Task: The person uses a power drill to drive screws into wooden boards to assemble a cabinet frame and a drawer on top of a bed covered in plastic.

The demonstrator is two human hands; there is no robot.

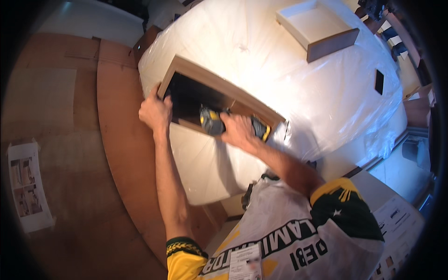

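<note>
A shallow wooden box frame (219, 82) with a dark interior lies tilted on a plastic-wrapped mattress (205, 168). My left hand (156, 111) grips its left end, fingers wrapped over the edge. In my right hand (237, 130) is a black and yellow cordless drill (212, 121), held over the frame's near side. The drill's front end points into the frame's opening; its tip is hard to make out there. My right fingers close round the drill's body.
A drawer (310, 28) with a white inside and wooden front rests at the mattress's far right. Near the right edge lies a flat black rectangle (379, 82). Brown wooden panels (121, 140) stand along the left, with a picture sheet (29, 186) taped on.
</note>
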